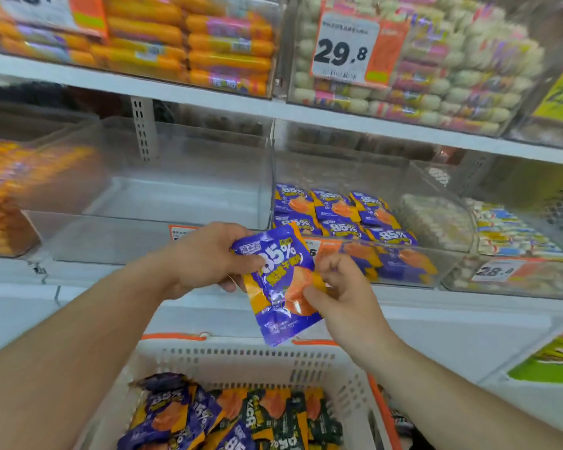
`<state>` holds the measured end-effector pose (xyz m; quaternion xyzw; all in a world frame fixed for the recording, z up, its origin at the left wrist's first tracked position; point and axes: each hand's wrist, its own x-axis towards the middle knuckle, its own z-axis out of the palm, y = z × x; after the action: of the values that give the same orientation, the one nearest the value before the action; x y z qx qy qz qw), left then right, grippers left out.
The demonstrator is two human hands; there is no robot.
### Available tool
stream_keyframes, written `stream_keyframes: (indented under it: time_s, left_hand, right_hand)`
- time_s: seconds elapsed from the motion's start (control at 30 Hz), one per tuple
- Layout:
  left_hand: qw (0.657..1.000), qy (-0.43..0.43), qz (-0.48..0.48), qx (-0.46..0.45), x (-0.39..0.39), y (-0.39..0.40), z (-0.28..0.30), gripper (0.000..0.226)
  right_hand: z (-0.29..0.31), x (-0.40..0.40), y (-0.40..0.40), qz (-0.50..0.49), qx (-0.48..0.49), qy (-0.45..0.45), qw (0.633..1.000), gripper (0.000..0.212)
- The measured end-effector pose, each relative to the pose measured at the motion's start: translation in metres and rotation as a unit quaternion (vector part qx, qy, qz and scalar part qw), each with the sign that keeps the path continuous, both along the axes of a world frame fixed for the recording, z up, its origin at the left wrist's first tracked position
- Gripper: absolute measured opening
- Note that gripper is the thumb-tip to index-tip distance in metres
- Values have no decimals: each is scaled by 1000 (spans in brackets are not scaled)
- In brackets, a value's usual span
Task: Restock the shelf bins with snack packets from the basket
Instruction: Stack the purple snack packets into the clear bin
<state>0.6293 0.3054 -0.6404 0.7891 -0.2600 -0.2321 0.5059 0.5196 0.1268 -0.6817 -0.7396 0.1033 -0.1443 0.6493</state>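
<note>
Head view: one purple packet held between both hands above the basket

Head camera looks down on a shelf run of clear bins. Largest item, the left clear bin (163, 193), appears to hold no stock. The right clear bin (364, 254), just beside it, holds rows of purple packets (335, 216) laid flat and face up, evidently so the print faces the shopper. Near the camera, the white basket (241, 358) sits below the shelf edge, with purple and dark packets (228, 420) heaped loosely inside.

Between basket and bins, a single purple snack packet (280, 287) is held tilted, face toward the camera. The left hand (208, 258) grasps its upper left corner, thumb on the front. The right hand (338, 290) pinches its right edge with curled fingers. Judgement: this two-handed hold serves to square the packet before it goes into the right bin, which carries matching stock. Restocking appears partway done.
</note>
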Motion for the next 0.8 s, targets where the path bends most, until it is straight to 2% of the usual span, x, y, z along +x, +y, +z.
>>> stream_keyframes:
  time_s: [0.13,0.2,0.23,0.3,0.37,0.4,0.43,0.5,0.63,0.7,0.73,0.8]
  left_hand:
    - [988,30,93,-121,-3,-8,10,7]
    - [980,9,136,-148,-1,-12,12,10]
    - [978,-27,158,-136,2,-13,12,8]
    - [968,-153,189,-64,11,-13,7,8]
    - [923,-323,199,59,21,-10,-5,29]
    - [897,-381,194,111,26,-8,-11,41]
    - [884,-404,179,151,28,-7,-16,51]
    - [875,-416,143,202,32,-6,-28,56]
    - [841,-470,139,230,35,-8,-43,44]
    - [837,-475,153,225,37,-10,-45,43]
    - [839,-473,154,222,37,-11,-45,43]
    - [836,-479,160,216,38,-12,-46,42]
  right_hand:
    - [18,8,2,-5,87,-18,996,30]
    - [34,20,-1,-45,106,-31,993,31]
    - [43,28,-5,-76,106,-34,991,31]
    - [58,48,-21,-138,96,-32,985,26]
    - [70,73,-38,-174,75,-14,982,23]
    - [73,85,-44,-179,68,-4,981,22]
    - [76,99,-52,-182,59,3,981,21]
    - [78,124,-61,-186,37,15,982,21]
    - [74,171,-67,-128,-25,83,988,22]
    - [64,194,-65,-113,-51,127,984,16]
    - [58,204,-64,-110,-87,150,979,11]
    - [49,217,-63,-61,-232,198,950,10]
